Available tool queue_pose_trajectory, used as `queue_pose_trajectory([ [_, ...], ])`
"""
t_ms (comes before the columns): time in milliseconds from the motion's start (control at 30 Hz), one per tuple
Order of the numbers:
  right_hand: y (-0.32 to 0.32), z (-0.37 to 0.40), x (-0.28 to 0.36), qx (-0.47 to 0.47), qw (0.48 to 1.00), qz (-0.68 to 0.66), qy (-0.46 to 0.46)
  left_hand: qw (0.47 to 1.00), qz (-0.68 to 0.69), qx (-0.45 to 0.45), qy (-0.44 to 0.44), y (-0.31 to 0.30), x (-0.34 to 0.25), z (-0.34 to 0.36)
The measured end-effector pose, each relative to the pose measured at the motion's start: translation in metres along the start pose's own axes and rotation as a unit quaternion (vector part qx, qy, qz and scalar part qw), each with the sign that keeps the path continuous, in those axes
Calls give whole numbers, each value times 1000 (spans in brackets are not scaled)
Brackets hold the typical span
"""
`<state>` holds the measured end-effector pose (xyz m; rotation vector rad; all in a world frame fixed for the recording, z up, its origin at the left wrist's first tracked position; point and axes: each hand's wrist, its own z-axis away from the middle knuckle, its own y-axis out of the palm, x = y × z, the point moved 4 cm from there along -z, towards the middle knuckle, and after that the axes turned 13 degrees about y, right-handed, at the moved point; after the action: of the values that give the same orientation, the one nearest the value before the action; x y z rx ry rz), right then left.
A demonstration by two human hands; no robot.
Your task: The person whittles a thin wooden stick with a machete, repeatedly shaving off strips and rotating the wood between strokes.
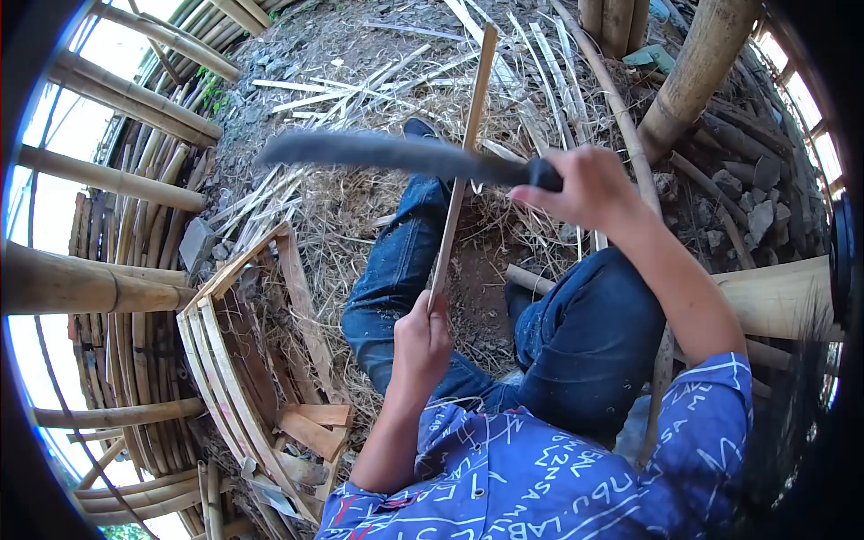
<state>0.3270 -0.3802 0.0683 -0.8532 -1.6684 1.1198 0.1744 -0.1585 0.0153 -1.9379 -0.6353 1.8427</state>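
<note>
The long, thin, pale bamboo strip (477,85) stands nearly upright in front of the seated person, leaning a little to the right at its top. The left hand (423,344) is closed around its lower end. Gripping it that low leaves most of the strip's length free and keeps the fingers well below the cutting edge.

The long dark-bladed machete (387,151) crosses the strip about halfway up, lying almost level. Its blade is blurred, so I cannot tell whether it touches the strip. The right hand (585,189), to the right of the strip, is clenched on the black handle, with the arm raised and bent, which looks like a swinging hold.

A leg in blue denim jeans (396,270) stretches out behind the strip, probably bracing the person on the ground. Dry straw-coloured shavings and splinters (342,207) litter the earth around and beyond the strip. Left of the strip lies a stack of flat, curved bamboo slats (225,360), and further left run thick round bamboo poles (90,279).
</note>
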Motion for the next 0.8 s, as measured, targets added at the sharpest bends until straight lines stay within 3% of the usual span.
queue_pose_trajectory([
  [67, 0, -2, -24, -40, 998, -21, 48, 1000, -11, 4, -8, -3, 9, 9],
  [100, -7, 0, -26, -14, 995, -30, 99, 1000, -20, 9, -13, -4, 13, 13],
  [200, -3, 2, -39, -42, 993, -48, 99, 999, -25, 17, -20, -5, 20, 18],
  [267, -1, 7, -33, 33, 996, -46, 75, 999, -28, 11, -25, -6, 16, 14],
  [300, -1, 9, -29, 33, 996, -46, 75, 999, -29, 6, -30, -5, 13, 11],
  [367, -1, 15, -4, 23, 999, -9, -36, 999, -30, 9, -23, -4, 3, -1],
  [433, 0, 15, 15, 36, 998, 14, -52, 999, -32, 14, -14, 0, -2, -5],
  [500, 1, 16, 29, 46, 991, 50, -114, 997, -61, 33, 45, 9, -5, -6],
  [667, 6, 14, 27, 65, 990, 48, -112, 999, -23, 14, 31, 8, -5, -2],
  [733, 7, 10, 12, 10, 997, -6, -80, 999, -38, -17, 26, -4, -4, -3],
  [800, 6, 10, 4, -7, 996, 11, -88, 998, -47, 8, 28, -9, -4, -6],
])
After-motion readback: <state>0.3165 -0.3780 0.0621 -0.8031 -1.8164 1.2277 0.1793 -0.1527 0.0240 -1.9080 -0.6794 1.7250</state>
